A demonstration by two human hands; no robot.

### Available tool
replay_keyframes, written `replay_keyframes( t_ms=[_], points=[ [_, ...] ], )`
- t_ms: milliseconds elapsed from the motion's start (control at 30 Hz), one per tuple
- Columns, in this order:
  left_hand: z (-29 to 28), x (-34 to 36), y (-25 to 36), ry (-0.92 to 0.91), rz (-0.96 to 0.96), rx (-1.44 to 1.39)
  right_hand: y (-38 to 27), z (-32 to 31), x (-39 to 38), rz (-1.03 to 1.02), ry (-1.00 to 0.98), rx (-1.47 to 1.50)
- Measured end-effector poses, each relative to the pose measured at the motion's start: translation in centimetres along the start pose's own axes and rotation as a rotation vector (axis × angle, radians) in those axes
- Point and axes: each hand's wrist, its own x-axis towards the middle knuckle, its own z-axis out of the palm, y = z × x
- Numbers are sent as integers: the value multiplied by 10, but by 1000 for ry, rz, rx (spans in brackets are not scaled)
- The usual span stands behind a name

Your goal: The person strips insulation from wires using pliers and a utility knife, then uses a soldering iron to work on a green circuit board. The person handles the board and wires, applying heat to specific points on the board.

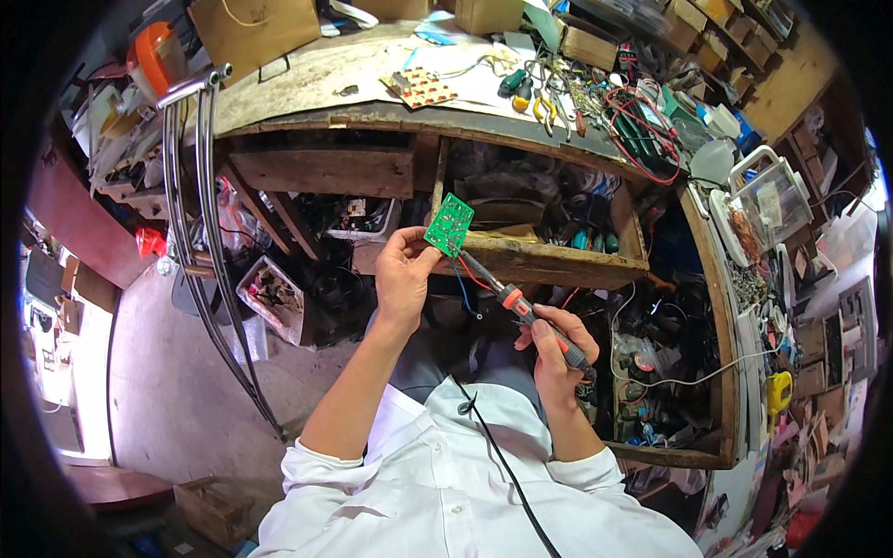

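Note:
Between the fingers and thumb of my left hand (pixel 406 272) is a small green circuit board (pixel 450 221), held tilted up by its lower edge. Its solder side faces me. A red wire and a blue wire (pixel 462 286) hang from the board's lower end. My right hand (pixel 558 353) is wrapped round the grey and orange handle of a soldering iron (pixel 521 305). The iron's tip points up and left to the lower edge of the board; whether it touches is too small to tell. A black cord (pixel 498 446) runs down over my shirt.
Ahead stands a wooden workbench with an open drawer (pixel 558 263) under its edge. On the bench lie a second circuit board (pixel 420 88), pliers (pixel 547 107) and red test leads (pixel 642 139). A chrome tube frame (pixel 200 223) rises at the left. An open compartment (pixel 726 372) of cables is at my right.

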Motion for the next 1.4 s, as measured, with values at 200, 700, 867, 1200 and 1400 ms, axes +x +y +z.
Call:
replay_keyframes(
  t_ms=[200, 700, 867, 1200, 1400],
  points=[
    [0, -1, -2, 9, 29, 19, -1, -1, 0, -14, -26, -28],
    [-1, -2, -7, 29, 56, 4, -33, 10, 7, -566, -339, -585],
    [-2, -2, -2, 5, 20, -31, -34, 7, 14, -743, -474, -686],
    [-19, 6, 6, -84, -141, -175, -33, -8, 38, -573, -498, -562],
    [-31, 12, 1, -97, -251, -269, 10, -30, 44, -136, -370, -98]
  ],
)
